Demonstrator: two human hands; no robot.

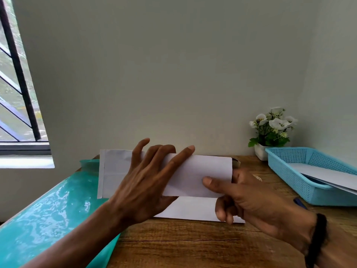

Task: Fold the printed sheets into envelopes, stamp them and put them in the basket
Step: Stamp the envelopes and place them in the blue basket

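**Folded sheet meets envelope above the wooden table**

The left hand (146,182) holds a white envelope (114,173) raised over the table's (183,244) far left edge, fingers spread across its front, thumb hidden behind. The right hand (257,202) pinches a folded sheet (201,175) by its right end, thumb on top, the other fingers curled beneath. How far the sheet sits inside the envelope cannot be told. More white paper (193,207) lies flat under both hands. At the far right corner a blue basket (286,163), cut off by the frame, holds white paper, beside a potted plant (270,128)
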